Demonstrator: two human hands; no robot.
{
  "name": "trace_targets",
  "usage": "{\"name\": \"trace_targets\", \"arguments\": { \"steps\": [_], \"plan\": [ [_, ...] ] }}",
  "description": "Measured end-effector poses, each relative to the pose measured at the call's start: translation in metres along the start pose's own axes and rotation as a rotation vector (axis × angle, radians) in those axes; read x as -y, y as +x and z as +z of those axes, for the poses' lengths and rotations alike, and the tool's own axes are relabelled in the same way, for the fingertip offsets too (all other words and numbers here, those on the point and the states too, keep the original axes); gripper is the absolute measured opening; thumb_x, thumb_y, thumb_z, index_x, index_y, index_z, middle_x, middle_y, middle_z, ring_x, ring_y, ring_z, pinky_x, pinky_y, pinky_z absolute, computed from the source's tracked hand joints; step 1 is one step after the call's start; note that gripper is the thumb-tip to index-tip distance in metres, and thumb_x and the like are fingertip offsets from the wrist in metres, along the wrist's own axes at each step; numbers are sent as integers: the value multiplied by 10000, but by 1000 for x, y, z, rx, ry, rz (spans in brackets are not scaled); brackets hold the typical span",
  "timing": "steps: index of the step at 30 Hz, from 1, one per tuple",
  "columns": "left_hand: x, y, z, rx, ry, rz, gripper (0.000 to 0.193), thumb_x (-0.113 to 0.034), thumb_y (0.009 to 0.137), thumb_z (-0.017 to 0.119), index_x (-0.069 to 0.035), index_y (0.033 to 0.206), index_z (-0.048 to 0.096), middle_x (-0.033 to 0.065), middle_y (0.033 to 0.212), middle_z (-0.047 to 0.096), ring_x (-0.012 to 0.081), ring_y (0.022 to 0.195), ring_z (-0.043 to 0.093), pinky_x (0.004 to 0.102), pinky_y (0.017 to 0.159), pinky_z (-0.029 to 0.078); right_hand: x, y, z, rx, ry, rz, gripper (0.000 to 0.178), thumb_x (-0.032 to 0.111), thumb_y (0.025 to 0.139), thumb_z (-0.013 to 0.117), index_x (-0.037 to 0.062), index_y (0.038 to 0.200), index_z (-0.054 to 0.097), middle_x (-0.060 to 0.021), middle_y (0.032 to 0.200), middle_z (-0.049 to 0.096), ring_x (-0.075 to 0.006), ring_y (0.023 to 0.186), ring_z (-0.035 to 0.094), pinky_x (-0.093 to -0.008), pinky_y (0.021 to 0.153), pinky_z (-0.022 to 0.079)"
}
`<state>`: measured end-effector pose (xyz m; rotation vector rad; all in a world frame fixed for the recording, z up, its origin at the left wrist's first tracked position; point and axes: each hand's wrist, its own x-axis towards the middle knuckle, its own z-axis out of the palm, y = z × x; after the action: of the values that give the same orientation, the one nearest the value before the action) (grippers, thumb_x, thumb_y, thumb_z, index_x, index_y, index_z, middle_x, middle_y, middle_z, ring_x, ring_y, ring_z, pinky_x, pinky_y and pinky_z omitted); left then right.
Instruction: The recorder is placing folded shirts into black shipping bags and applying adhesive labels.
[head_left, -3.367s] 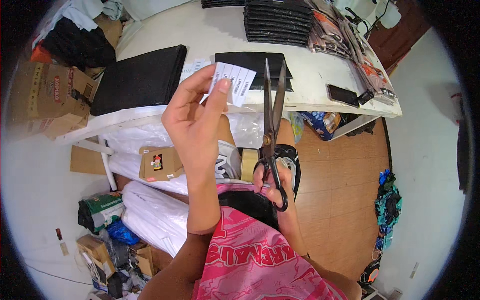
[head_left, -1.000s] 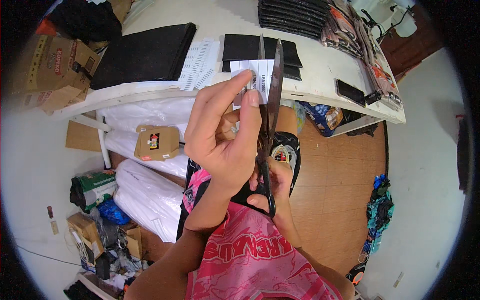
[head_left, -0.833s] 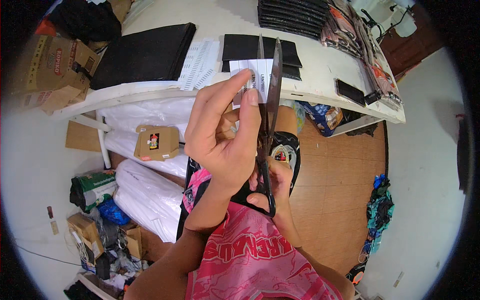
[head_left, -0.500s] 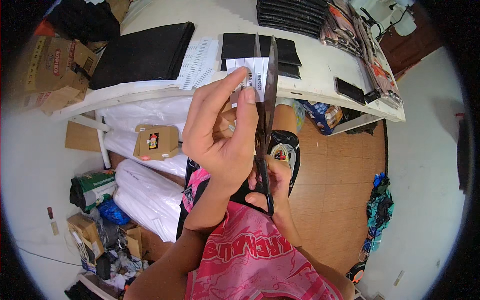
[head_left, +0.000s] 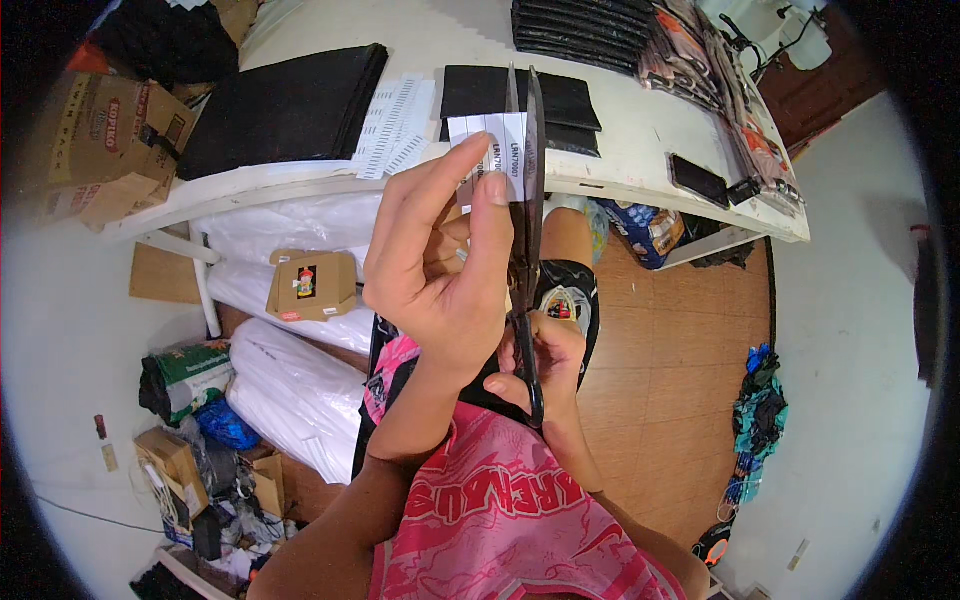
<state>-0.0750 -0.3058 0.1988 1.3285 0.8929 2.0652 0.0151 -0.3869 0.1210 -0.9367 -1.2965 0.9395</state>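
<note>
Between the thumb and forefinger of my left hand (head_left: 445, 255) is a small white printed paper slip (head_left: 515, 150), held upright in front of me. My right hand (head_left: 548, 358) is closed round the black handles of a large pair of scissors (head_left: 533, 190). The long dark blades point away from me along the slip's right edge, slightly apart at the tips. My left hand partly covers the slip's lower part. Beyond them, folded black plastic bags (head_left: 575, 105) lie at the table's near edge, with printed white paper sheets (head_left: 398, 125) to their left.
On the white table (head_left: 440, 30) are a large black stack (head_left: 290, 110), more black bags (head_left: 580, 35), patterned packages (head_left: 690, 70) and a phone (head_left: 698, 180). A cardboard box (head_left: 125, 140) stands at its left end. White wrapped rolls (head_left: 300, 390) and a small carton (head_left: 312, 285) lie below.
The scissor blades have drawn closer together and shifted slightly left. My right thumb has moved a little upward with the handle; my left hand holds the slip almost in place.
</note>
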Motion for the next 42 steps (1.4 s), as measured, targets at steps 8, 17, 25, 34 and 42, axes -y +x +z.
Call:
{"name": "trace_targets", "arguments": {
  "steps": [8,17,25,34,42],
  "plan": [
    [-1,-1,0,-18,-7,-100,208,72,821,641,42,1026,661,88,961,621,68,775,571,179,641,469,0,0,0,-10,-25,-2,442,283,620,880,87,616,484,18,521,507,-69,430,447,-214,418,319],
    [-2,7,2,-19,-169,-192,350,-66,917,550,2,1239,430,160,1018,605,230,847,654,341,660,592,-5,0,1,-37,11,-20,411,257,619,879,76,606,510,3,521,515,-78,438,458,-226,424,332],
    [-10,15,1,167,-469,-576,395,-268,995,413,60,1200,490,231,1098,609,298,920,657,355,699,581,-3,1,-1,-11,-39,15,411,272,615,881,70,611,524,7,522,512,-73,440,447,-222,425,327],
    [-9,15,2,171,-458,-562,390,-258,1004,405,73,1170,529,239,1105,613,281,910,661,344,708,575,-5,-3,-1,-8,4,125,397,215,663,863,46,637,504,19,578,507,-61,496,437,-208,453,314],
    [8,19,-5,149,-565,-629,320,-213,985,473,66,1100,581,183,1048,648,226,863,661,334,718,560,-7,-2,-4,-13,-123,131,345,140,713,826,51,631,503,32,580,503,-39,493,421,-192,451,310]
  ]
}}
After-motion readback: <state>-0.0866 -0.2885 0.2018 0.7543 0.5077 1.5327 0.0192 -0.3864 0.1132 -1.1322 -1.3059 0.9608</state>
